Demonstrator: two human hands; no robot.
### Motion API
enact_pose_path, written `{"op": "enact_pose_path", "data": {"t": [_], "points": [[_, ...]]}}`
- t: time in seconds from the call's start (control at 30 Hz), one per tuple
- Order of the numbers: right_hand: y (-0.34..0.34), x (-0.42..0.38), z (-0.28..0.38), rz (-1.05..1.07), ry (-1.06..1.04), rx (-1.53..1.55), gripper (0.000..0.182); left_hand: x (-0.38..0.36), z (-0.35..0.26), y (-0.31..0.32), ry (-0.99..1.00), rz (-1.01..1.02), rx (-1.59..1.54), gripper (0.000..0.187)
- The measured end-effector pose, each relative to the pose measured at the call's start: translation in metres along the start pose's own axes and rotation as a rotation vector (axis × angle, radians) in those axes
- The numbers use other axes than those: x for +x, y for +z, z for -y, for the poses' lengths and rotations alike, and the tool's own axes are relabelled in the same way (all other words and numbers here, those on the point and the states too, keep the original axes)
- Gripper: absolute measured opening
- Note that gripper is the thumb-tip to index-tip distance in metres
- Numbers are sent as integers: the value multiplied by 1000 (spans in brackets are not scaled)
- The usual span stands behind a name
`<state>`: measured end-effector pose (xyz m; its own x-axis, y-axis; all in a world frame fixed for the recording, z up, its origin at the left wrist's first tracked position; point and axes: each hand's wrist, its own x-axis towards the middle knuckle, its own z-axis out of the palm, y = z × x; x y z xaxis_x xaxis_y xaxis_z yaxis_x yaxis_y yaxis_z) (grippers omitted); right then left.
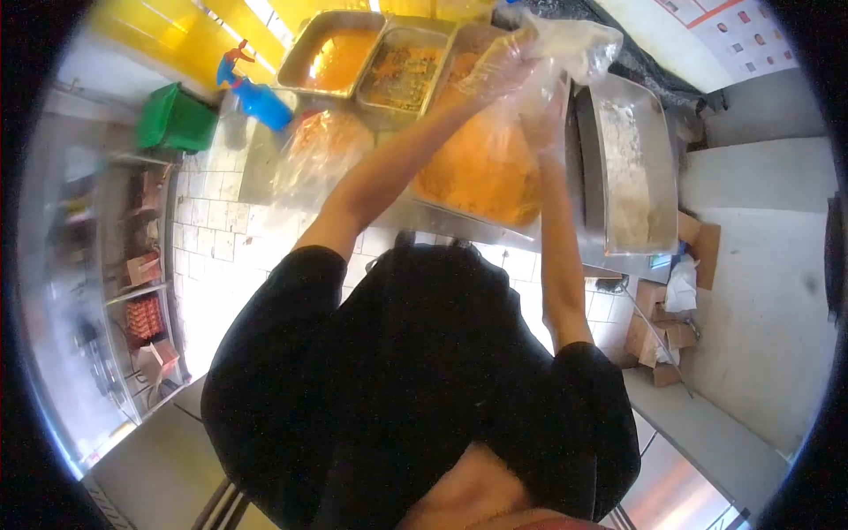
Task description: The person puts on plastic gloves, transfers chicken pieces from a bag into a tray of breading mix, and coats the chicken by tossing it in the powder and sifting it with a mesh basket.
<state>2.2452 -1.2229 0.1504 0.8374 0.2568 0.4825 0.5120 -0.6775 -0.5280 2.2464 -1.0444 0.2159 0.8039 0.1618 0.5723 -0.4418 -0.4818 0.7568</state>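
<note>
My left hand (502, 67), in a clear plastic glove, is closed on the gathered neck of a clear plastic bag (579, 46). Just below and to the right, my right hand (541, 124) is wrapped round the same plastic; its fingers are partly hidden by glare and film. Orange, crumbly-looking food (477, 172) fills a large metal tray beneath my hands, and whether some of it is inside the bag is hard to tell. A second clear bag with orange-red contents (327, 146) lies left of my left forearm.
Two metal pans, one with orange liquid (340, 60) and one with dark bits (402, 71), stand behind. A long pan with white powder (623, 168) is at the right. A blue spray bottle (262, 106) and green bin (175, 119) are at the left, cardboard boxes (658, 331) lower right.
</note>
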Motion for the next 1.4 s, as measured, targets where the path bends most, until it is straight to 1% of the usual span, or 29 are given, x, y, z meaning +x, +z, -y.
{"op": "enact_pose_path", "data": {"t": [0.07, 0.13, 0.23, 0.3, 0.33, 0.37, 0.4, 0.43, 0.5, 0.57, 0.6, 0.63, 0.67, 0.7, 0.73, 0.77, 0.8, 0.83, 0.87, 0.93, 1.07, 1.1, 1.13, 1.2, 1.23, 1.3, 1.33, 1.37, 1.4], "points": [[23, 10, -45, 185, 249, 177, 69, 0, -4, -6, 26, -62, -106, 39], [16, 4, -32, 142, 307, 285, 53, 1, 1, -16, 91, -134, -122, 39], [-4, 4, -11, 43, 329, 417, 32, -1, 40, -7, 264, -232, 510, 43], [-12, 0, 0, 37, 398, 454, 20, -8, 66, 1, 145, -124, 186, 50], [-5, -11, -2, 10, 268, 380, 19, -14, 79, 6, 101, -79, 79, 53], [-4, -12, -2, -21, 129, 301, 17, -14, 91, 17, 102, -90, -382, 56], [-6, -6, -3, -28, 121, 296, 17, -8, 89, 18, 103, -106, -615, 57], [-10, -3, -4, -50, 187, 446, 18, -1, 77, 15, 110, -123, -847, 59], [-11, -19, 1, -108, 356, 760, 19, -6, 50, -5, 143, -173, 11, 62], [-21, -32, 6, -182, 511, 1067, 21, -8, 16, -20, 151, -136, 97, 62], [-46, -26, 54, -433, 61, 508, 22, -6, 18, -20, 149, -135, 144, 62], [-29, -28, 23, -431, 54, 511, 22, -4, 24, -18, 148, -135, 191, 61], [-2, -44, -25, -142, 258, 876, 25, -10, 39, -16, 63, -56, -10, 67], [-2, -49, -24, 157, 454, 1229, 29, -10, 36, -15, 29, -7, -114, 70], [-2, -52, -23, 142, 450, 1227, 29, -10, 34, -14, -10, 37, -217, 74], [-3, -58, -22, 16, 409, 1126, 34, -14, 30, -12, 1, 1, -546, 63], [-6, -59, -15, -105, 370, 1028, 41, -15, 34, -12, 4, -11, -709, 58], [0, -70, -24, -115, 375, 1031, 41, -15, 38, -11, 9, -23, -871, 53], [0, -75, -25, -4, 489, 1189, 45, -10, 44, -12, -194, -45, -1121, 44], [-22, -86, 15, 159, 668, 1502, 55, -10, 63, -9, -393, -67, -1367, 39], [-65, -82, 99, 113, 767, 1696, 72, -75, 77, -29, -162, 5, -1436, 43], [-67, -83, 108, 76, 824, 1765, 84, -91, 66, -31, -142, 24, -1444, 43], [-63, -82, 109, 60, 828, 1770, 84, -106, 57, -32, -122, 44, -1452, 44], [-50, -73, 104, 92, 1140, 1790, 93, -135, 13, -30, -330, -62, -1427, 42], [-43, -73, 100, 76, 1141, 1795, 93, -148, -12, -29, -432, -116, -1408, 41], [-30, -78, 93, 290, 811, 2177, 88, -158, -55, -38, -584, -197, -1373, 41], [-37, -75, 105, 281, 810, 2179, 88, -159, -75, -46, -635, -223, -1360, 40], [-52, -69, 128, 158, 891, 1968, 86, -154, -95, -59, -739, -4, -668, 45], [-59, -67, 141, 44, 961, 1751, 83, -155, -98, -64, -761, 92, -315, 49]]}}
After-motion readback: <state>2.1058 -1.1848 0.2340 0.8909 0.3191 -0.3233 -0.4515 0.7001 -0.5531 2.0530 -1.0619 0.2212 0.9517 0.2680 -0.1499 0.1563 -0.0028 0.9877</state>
